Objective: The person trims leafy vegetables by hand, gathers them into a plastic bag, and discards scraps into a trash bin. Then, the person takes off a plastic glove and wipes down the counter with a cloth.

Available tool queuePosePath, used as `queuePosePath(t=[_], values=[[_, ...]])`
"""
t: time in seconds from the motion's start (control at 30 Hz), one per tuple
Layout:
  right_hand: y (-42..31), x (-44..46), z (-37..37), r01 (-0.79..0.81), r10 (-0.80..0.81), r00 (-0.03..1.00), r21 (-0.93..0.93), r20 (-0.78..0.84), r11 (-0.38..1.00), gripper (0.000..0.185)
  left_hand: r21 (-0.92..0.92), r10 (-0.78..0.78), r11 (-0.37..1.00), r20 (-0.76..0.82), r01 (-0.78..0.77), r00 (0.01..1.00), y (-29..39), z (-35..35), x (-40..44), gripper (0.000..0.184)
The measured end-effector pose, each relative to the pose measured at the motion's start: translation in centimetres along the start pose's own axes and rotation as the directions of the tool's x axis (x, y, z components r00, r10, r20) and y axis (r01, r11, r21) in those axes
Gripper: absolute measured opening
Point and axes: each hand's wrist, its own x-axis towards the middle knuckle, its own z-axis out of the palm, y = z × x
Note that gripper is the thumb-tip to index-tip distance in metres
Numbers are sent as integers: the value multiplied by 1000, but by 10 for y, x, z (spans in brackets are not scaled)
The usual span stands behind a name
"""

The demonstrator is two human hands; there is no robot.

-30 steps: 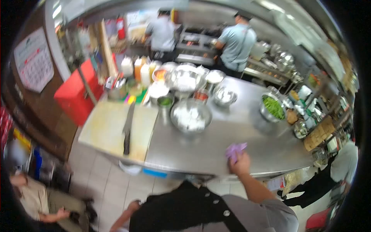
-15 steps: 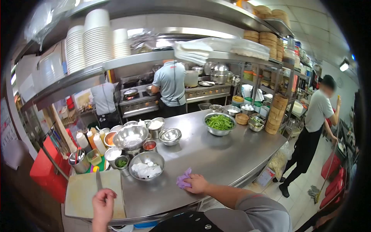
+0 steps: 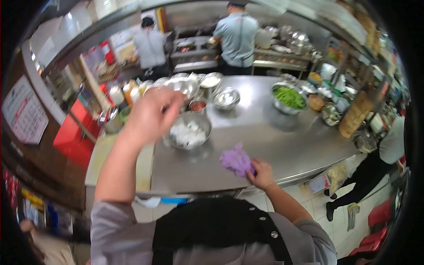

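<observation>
Pinched in my right hand (image 3: pixel 261 173) is a crumpled purple cloth (image 3: pixel 237 160), at the near edge of the steel counter (image 3: pixel 260 145). My left hand (image 3: pixel 154 112) is raised over the counter between the cutting board and the bowls. Motion smears its fingers, so what they hold, if anything, cannot be made out. Under my left forearm lies the pale cutting board (image 3: pixel 104 154), partly covered. Just right of the left hand, a steel bowl (image 3: pixel 206 138) contains white pieces. A small tin of red sauce (image 3: pixel 197 106) stands behind that bowl.
A bowl of cut green vegetables (image 3: pixel 289 97) stands on the counter's right half. Nested steel bowls (image 3: pixel 226 98) sit mid-counter. Squeeze bottles (image 3: pixel 117 95) line the back left. Two people work at the stoves; another person (image 3: pixel 366 170) stands at right. Bamboo steamers (image 3: pixel 355 115) are stacked at the right end.
My left hand has risen from the cutting board, up and forward. My right hand still holds the purple cloth, now closer to the near edge. The view has tilted down and turned.
</observation>
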Motion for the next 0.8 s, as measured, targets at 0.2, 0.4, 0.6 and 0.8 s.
queuePosePath(t=[0.2, 0.4, 0.6, 0.8], values=[[0, -1, -1, -4, 5, 1000, 20, -12, 1000, 50, -173, -700, 705, -19, 688, 713, -169, 83, -14, 29], [3, -1, 2, -6, 9, 999, 67, -37, 998, 50, 247, -683, 724, 124, 644, 720, -170, 149, -47, 44], [0, 0, 0, -14, 17, 999, 55, -47, 998, 49, 451, -643, 737, 240, 503, 728, -205, 201, -45, 60], [-7, 4, -4, -36, 36, 999, -17, -29, 999, 50, 591, -600, 745, 392, 309, 697, -226, 221, -40, 30]])
